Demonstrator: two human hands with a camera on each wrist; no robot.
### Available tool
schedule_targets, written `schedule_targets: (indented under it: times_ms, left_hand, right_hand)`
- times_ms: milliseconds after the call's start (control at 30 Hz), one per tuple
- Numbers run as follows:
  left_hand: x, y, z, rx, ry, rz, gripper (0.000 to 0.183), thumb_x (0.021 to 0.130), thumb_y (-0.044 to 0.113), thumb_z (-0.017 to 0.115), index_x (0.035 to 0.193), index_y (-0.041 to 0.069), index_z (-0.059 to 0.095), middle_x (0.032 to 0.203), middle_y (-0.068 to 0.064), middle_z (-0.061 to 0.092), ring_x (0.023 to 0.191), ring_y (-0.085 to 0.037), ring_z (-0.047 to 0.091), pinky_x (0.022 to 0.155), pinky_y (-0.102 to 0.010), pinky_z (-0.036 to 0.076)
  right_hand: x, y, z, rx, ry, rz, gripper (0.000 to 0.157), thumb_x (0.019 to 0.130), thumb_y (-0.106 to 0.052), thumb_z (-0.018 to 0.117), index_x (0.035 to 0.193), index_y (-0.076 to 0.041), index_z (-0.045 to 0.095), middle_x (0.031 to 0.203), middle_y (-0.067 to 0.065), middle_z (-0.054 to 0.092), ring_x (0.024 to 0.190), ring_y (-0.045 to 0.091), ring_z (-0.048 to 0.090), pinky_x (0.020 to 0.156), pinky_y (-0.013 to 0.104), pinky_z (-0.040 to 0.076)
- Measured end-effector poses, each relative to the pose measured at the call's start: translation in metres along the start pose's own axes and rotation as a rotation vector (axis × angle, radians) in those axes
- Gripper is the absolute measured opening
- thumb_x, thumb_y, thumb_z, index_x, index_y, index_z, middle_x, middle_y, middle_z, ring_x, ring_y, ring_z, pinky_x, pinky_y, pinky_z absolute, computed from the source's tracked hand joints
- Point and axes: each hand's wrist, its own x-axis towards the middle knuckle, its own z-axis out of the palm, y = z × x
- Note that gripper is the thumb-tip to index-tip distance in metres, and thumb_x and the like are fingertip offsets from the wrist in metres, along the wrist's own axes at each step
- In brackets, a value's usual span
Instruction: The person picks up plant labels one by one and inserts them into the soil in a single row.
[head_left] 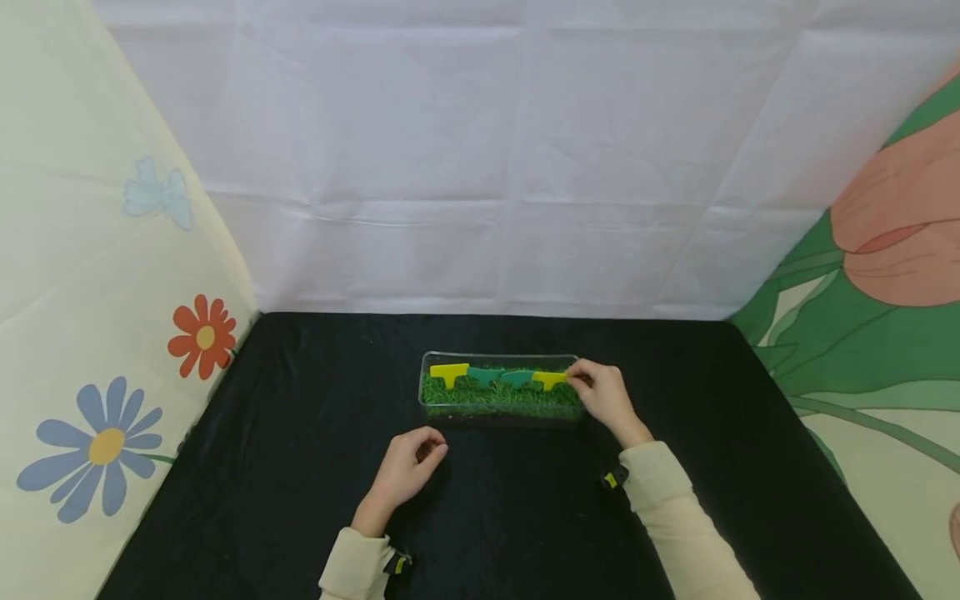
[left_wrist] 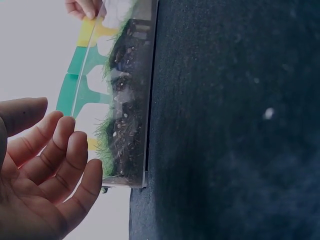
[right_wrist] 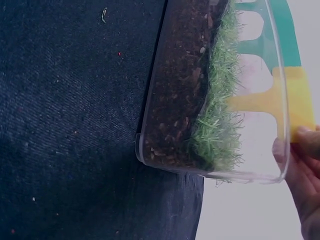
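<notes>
A clear plastic box (head_left: 501, 410) of soil and green grass (right_wrist: 220, 127) stands on the black cloth. Four T-shaped plant labels would be several in a row: a yellow label (head_left: 448, 372) at the left end, two green labels (head_left: 486, 376) in the middle, and another yellow label (right_wrist: 295, 97) at the right end, all upright in the grass. My right hand (head_left: 602, 395) pinches the right yellow label's outer end between thumb and fingers, over the box's right rim. My left hand (head_left: 407, 469), fingers loosely bent and holding nothing, hovers in front of the box's left corner.
The black-covered table (head_left: 300, 375) reaches back to a white cloth (head_left: 510, 167). A flowered curtain (head_left: 90, 333) hangs at the left and another patterned curtain (head_left: 892, 333) at the right. Small crumbs dot the table cloth near the box.
</notes>
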Motion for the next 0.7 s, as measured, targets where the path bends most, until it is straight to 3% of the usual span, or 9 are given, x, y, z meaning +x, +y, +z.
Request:
schedule_targets:
  times_ms: [700]
  left_hand:
    - [-0.0017,-0.0018,-0.002,0.007,0.017,0.019,0.004,0.086,0.009,0.062,0.082,0.01,0.062,0.071,0.008,0.055,0.059,-0.008,0.048,0.056,-0.023,0.044]
  right_hand:
    - [-0.0003,-0.0021,0.002,-0.055,0.018,-0.014,0.009,0.078,0.005,0.066,0.085,0.0,0.066,0.079,0.012,0.065,0.063,0.021,0.059,0.055,0.035,0.049]
